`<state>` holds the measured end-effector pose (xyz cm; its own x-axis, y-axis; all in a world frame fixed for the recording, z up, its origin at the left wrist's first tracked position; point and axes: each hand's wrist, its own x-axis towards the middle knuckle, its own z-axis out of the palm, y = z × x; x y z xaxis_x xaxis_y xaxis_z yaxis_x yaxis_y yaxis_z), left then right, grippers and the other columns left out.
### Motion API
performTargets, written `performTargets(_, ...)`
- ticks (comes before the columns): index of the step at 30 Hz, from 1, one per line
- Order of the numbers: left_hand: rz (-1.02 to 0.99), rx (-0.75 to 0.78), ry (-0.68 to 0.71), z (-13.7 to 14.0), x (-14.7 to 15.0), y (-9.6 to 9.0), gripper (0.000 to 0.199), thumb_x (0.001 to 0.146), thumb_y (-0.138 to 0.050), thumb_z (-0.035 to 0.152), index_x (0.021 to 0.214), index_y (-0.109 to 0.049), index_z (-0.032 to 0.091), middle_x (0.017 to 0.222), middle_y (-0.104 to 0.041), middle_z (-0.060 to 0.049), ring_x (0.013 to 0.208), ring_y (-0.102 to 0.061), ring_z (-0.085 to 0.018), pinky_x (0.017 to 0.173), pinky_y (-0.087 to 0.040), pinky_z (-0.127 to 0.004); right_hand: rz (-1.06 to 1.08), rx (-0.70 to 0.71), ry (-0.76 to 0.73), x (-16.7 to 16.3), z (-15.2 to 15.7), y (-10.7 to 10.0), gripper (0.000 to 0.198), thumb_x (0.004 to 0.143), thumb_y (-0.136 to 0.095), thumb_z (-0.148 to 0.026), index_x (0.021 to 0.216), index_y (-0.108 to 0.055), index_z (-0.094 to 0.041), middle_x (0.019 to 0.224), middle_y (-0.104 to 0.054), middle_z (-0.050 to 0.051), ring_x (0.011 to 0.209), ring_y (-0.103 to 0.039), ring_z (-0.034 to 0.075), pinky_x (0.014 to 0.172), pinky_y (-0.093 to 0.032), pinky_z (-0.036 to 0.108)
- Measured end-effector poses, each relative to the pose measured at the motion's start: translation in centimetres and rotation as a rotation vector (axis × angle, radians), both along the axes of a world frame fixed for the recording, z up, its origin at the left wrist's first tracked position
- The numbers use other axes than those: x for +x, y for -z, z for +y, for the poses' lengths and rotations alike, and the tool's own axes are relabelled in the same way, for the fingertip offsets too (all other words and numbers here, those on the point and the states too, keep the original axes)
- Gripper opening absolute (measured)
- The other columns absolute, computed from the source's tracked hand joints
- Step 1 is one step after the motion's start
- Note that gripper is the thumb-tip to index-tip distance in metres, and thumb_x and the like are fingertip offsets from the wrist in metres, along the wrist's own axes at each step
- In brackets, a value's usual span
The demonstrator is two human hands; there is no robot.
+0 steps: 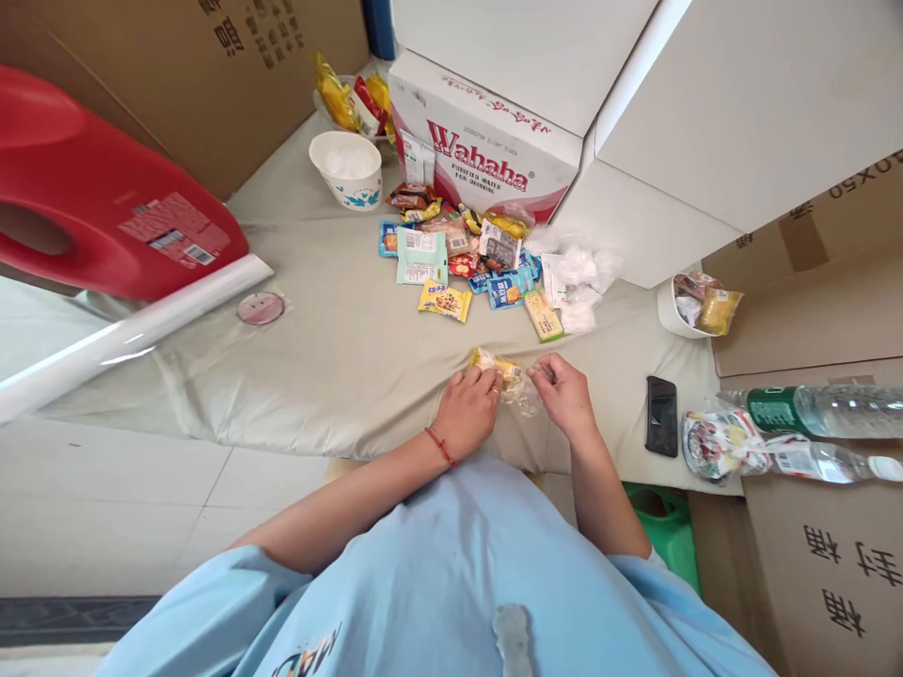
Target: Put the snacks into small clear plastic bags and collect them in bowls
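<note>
Near the front edge of the cloth-covered table, a yellow snack packet (499,367) lies partly in clear plastic wrap (520,393). Curled fingers of my left hand (469,402) press on the packet's near side and cover part of it. On the other side my right hand (566,395) pinches the loose end of the wrap between thumb and fingers. Just beyond are a yellow snack bag (445,301) and a small yellow-green box (543,315). Behind them is a pile of small snack packets, among them a pale green one (421,256).
A Wahaha carton (486,141) backs the pile, with crumpled clear plastic (582,277) beside it. Left are a paper cup (347,169), a red jug (105,188) and a film roll (141,334). Right are a filled cup (681,315), a phone (661,416) and plastic bottles (832,412).
</note>
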<state>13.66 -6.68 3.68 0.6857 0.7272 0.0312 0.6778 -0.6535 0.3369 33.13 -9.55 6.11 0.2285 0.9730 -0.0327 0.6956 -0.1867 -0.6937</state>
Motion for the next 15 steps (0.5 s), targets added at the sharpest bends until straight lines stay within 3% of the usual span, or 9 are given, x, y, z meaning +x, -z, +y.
performTargets(5,-0.052,-0.051,0.110,0.5,-1.2,-0.3,0.037,0.096,-0.044,0.014,0.124,-0.068,0.011,0.119,-0.068,-0.018,0.119,-0.060,-0.030,0.102,-0.044,-0.047,-0.211,-0.077,-0.170,-5.0,4.2,-0.5,0.019,0.098,-0.049,-0.021,0.099,-0.068,-0.020,0.099,-0.064,0.008,0.088,-0.061,0.022,0.085,-0.049,0.034)
performTargets(9,-0.264,-0.154,0.180,0.8,-4.7,0.1,0.050,0.081,-0.053,0.011,0.129,-0.068,0.016,0.131,-0.067,-0.015,0.129,-0.058,-0.029,0.117,-0.039,-0.049,-0.378,-0.122,-0.220,-7.8,4.2,0.2,0.027,0.104,-0.050,-0.036,0.113,-0.066,-0.016,0.111,-0.059,0.016,0.102,-0.056,0.029,0.095,-0.047,0.043)
performTargets(12,-0.365,-0.141,0.081,0.9,-8.3,1.7,0.044,0.084,-0.049,0.014,0.120,-0.072,0.022,0.129,-0.071,-0.011,0.129,-0.059,-0.029,0.115,-0.043,-0.053,-0.467,-0.090,-0.208,-9.0,3.1,1.0,0.047,0.099,-0.059,-0.056,0.125,-0.060,-0.017,0.119,-0.056,0.019,0.112,-0.049,0.035,0.098,-0.046,0.051)
performTargets(15,-0.427,-0.081,-0.043,1.4,-11.3,3.5,0.029,0.089,-0.050,0.018,0.105,-0.074,0.021,0.111,-0.077,-0.009,0.121,-0.064,-0.030,0.106,-0.051,-0.051,-0.500,-0.077,-0.153,-9.8,2.4,1.8,0.052,0.095,-0.067,-0.053,0.135,-0.055,-0.021,0.122,-0.056,0.018,0.113,-0.047,0.035,0.096,-0.048,0.053)
